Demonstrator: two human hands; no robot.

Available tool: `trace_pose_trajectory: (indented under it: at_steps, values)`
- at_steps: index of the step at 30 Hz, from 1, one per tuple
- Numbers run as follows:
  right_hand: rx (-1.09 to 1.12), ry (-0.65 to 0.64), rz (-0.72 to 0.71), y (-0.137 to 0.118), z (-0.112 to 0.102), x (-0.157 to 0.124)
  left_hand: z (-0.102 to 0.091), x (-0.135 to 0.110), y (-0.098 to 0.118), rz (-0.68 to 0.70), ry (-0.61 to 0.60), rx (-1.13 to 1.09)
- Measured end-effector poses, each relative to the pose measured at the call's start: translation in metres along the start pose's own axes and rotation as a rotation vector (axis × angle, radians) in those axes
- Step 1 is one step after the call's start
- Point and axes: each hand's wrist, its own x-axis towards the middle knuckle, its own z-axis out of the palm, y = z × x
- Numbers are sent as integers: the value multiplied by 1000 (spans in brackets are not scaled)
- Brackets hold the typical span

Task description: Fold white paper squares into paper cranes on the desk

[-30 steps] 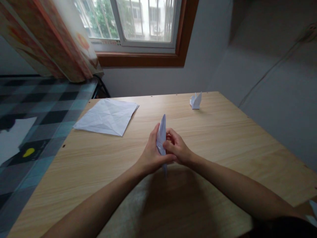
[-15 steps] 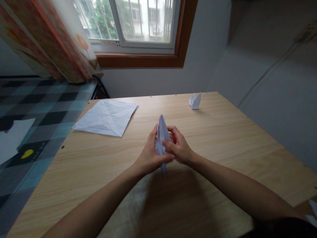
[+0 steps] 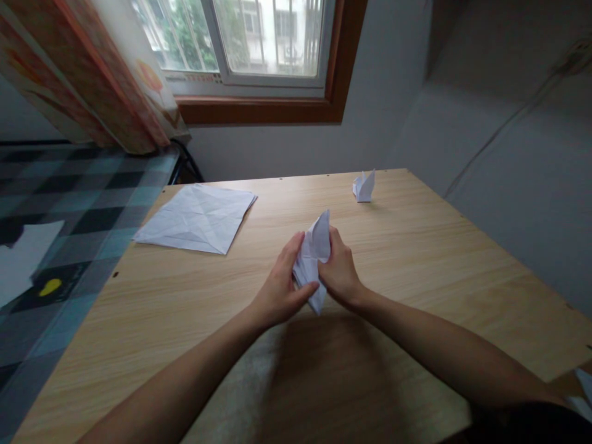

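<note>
Between my two hands is a folded white paper (image 3: 315, 246), long and pointed at its top and bottom ends, tilted with the upper tip toward the right. My left hand (image 3: 282, 287) grips its left edge, thumb across the lower front and fingers behind. On the other side my right hand (image 3: 341, 271) pinches the right edge, with the thumb pressed on the paper near its middle; some of its fingers are hidden behind. Farther back on the table stands a small folded white paper figure (image 3: 364, 187) with upright points.
A creased white paper sheet (image 3: 198, 219) lies at the wooden table's (image 3: 185, 345) far left. Left of the table is a checked cloth surface (image 3: 92, 185) bearing a white paper piece (image 3: 32, 253). A window (image 3: 268, 43) and curtain (image 3: 106, 80) are beyond.
The folded paper has turned from nearly edge-on to show its broad face, its upper tip swinging right. My right hand has shifted slightly right, still holding it.
</note>
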Motion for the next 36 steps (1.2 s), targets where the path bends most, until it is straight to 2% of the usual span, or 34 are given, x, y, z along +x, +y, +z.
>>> trace_pose_trajectory:
  at_steps: [3,6,8,10,13,18,21,24,27,29,33,36]
  values:
    - [-55,8,-75,3,-3,5,-2,2,-3,-26,64,-92]
    - [-72,13,-162,1,-2,6,-1,3,-1,13,19,-120]
    - [-78,-12,-203,0,0,5,0,3,1,50,3,-74]
    - [-77,-38,-218,1,2,6,-1,3,1,53,38,-9]
    - [-49,-82,-282,10,-2,12,-10,6,-5,57,69,125]
    - [-53,-271,-445,41,-20,29,-30,13,-18,64,45,452]
    - [-103,-411,-525,57,-31,36,-38,15,-23,52,-32,558]
    - [-140,-469,-506,57,-36,39,-39,16,-23,41,-120,592]
    - [-208,-405,-433,43,-29,37,-36,14,-20,75,-147,632]
    - [-297,-386,-447,32,-17,36,-33,13,-17,133,-159,671]
    - [-477,-625,-576,23,7,36,-30,12,-12,219,-225,727]
    - [-586,-726,-579,26,10,39,-33,11,-11,194,-248,746]
